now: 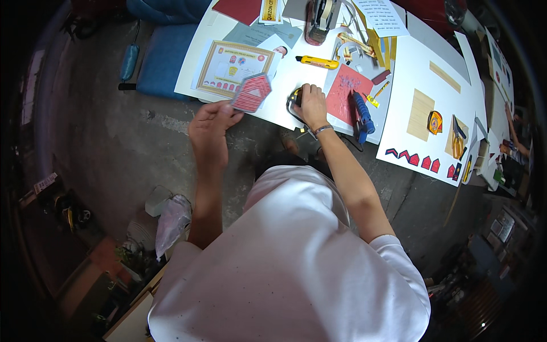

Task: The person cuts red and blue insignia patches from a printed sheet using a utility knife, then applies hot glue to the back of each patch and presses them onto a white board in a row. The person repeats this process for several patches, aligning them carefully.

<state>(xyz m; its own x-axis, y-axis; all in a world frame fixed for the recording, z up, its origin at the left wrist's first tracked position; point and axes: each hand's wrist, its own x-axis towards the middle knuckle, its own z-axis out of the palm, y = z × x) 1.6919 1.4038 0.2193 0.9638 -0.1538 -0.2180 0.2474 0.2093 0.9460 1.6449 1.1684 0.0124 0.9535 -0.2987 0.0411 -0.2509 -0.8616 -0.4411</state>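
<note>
Counted by kind, clockwise from eleven o'clock.
Toward eleven, one gold-bordered sheet (231, 65) and one red-striped plaque (252, 94); at one, one yellow cutter (317, 61); at two, one blue glue gun (363, 114) and at least two wood pieces (420, 114); toward three, one orange tape measure (435, 122), two red-and-blue chevrons (404, 155) and at least four red pentagons (425, 163).

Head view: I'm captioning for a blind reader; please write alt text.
The left hand holds a red striped patch; the right hand rests against a dark tool on a white table, near a yellow cutter and blue glue gun.
</note>
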